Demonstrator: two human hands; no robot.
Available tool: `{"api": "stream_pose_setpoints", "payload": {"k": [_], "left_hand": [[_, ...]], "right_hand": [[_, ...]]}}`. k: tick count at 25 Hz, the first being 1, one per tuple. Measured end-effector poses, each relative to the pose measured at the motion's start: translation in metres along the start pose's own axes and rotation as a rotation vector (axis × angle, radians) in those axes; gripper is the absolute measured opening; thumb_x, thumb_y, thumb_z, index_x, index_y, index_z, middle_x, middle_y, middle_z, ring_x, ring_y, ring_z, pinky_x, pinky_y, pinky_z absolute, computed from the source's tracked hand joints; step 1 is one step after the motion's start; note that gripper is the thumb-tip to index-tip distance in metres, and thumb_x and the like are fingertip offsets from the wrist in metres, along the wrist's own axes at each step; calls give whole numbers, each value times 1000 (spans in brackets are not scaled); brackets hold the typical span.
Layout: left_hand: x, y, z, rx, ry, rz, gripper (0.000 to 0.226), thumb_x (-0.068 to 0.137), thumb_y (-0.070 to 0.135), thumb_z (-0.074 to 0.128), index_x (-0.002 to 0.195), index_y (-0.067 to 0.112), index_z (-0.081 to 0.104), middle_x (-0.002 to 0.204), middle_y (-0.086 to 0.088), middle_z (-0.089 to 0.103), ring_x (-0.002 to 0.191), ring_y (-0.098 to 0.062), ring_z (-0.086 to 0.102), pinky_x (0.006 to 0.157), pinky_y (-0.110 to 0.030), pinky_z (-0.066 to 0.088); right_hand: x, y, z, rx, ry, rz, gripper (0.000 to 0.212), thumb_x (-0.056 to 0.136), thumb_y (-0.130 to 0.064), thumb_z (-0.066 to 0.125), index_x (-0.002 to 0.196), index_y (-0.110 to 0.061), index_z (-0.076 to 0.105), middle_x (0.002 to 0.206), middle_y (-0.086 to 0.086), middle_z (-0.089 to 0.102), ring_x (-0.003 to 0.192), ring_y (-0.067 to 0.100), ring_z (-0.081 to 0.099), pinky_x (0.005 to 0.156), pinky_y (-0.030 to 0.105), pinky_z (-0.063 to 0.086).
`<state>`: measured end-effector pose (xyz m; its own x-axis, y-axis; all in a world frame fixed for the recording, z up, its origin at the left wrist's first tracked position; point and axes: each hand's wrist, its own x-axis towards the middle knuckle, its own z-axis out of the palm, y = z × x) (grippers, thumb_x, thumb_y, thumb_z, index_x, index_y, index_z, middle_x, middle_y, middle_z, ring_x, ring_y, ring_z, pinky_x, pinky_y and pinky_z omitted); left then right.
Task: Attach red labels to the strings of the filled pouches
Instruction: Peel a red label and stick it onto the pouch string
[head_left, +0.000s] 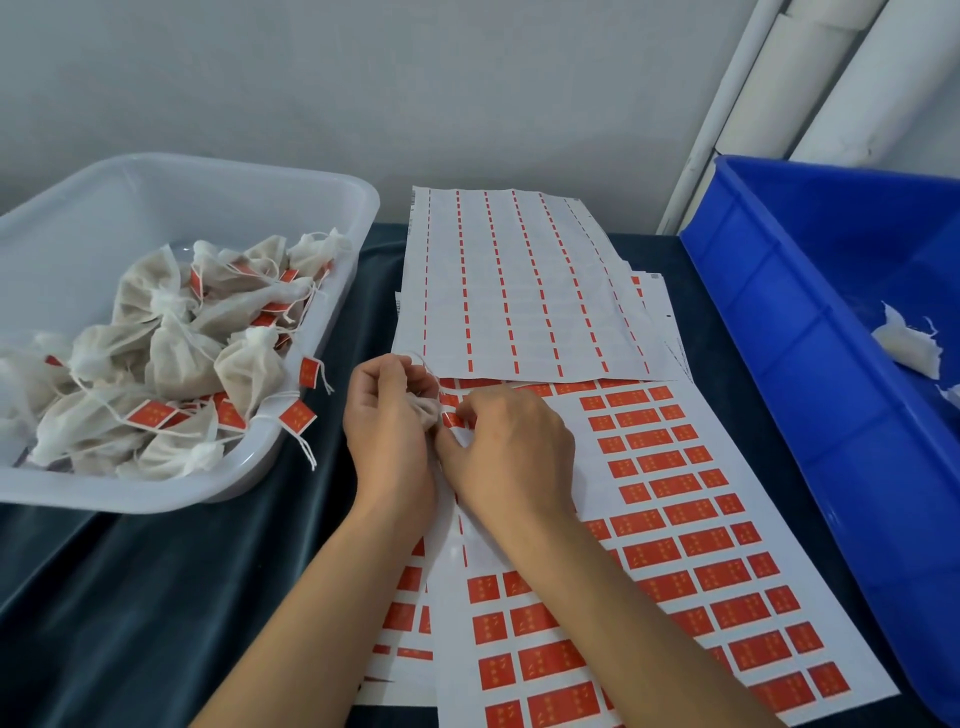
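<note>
My left hand (389, 415) grips a small beige filled pouch (423, 410) over the label sheets, and its thin white string (423, 364) loops up above the fingers. My right hand (506, 447) is pressed close beside it, its fingertips pinching a red label (453, 420) at the pouch; the contact point is mostly hidden by the fingers. A white sheet (691, 545) with several rows of red labels lies under both hands. The clear bin (291, 176) on the left holds several pouches (171, 353) with red labels on their strings.
A used sheet (524, 280) with only thin red strips lies behind the hands, on more sheets. A blue bin (810, 332) at the right holds several white pouches (909, 348). A dark cloth (156, 597) covers the table. White pipes (748, 98) stand at the back right.
</note>
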<state>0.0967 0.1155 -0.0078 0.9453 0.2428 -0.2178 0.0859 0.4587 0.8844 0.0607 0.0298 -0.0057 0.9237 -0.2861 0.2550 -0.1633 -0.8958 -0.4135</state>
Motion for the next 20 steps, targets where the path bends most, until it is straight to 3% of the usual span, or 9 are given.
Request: {"api": "stream_pose_setpoints", "payload": {"k": [5, 10, 14, 20], "left_hand": [[0, 1, 1, -22, 11, -7, 20, 104, 21, 57, 88, 24, 69, 83, 4, 69, 77, -10, 66, 76, -27, 56], [-2, 2, 1, -64, 6, -19, 19, 104, 19, 57, 90, 22, 69, 83, 4, 69, 76, -9, 65, 77, -27, 56], [-3, 3, 2, -97, 17, 2, 16, 105, 17, 55, 93, 19, 66, 83, 3, 66, 76, -10, 62, 80, -31, 57], [-4, 4, 3, -78, 16, 19, 12, 106, 17, 54, 98, 15, 64, 87, 0, 64, 81, -13, 61, 81, -31, 56]], "right_hand": [[2, -7, -1, -63, 17, -4, 30, 94, -54, 65, 101, -26, 73, 92, -5, 71, 73, 9, 54, 68, 22, 47], [0, -11, 4, -106, 49, 4, 29, 95, -51, 65, 96, -25, 74, 92, -4, 67, 74, 9, 46, 65, 24, 40], [0, -11, 6, -40, 58, 40, 27, 92, -53, 69, 92, -27, 77, 94, -6, 68, 74, 9, 49, 67, 21, 40], [1, -13, 7, 23, 104, 56, 24, 87, -47, 75, 77, -25, 76, 79, -6, 66, 64, 9, 50, 60, 22, 43]]}}
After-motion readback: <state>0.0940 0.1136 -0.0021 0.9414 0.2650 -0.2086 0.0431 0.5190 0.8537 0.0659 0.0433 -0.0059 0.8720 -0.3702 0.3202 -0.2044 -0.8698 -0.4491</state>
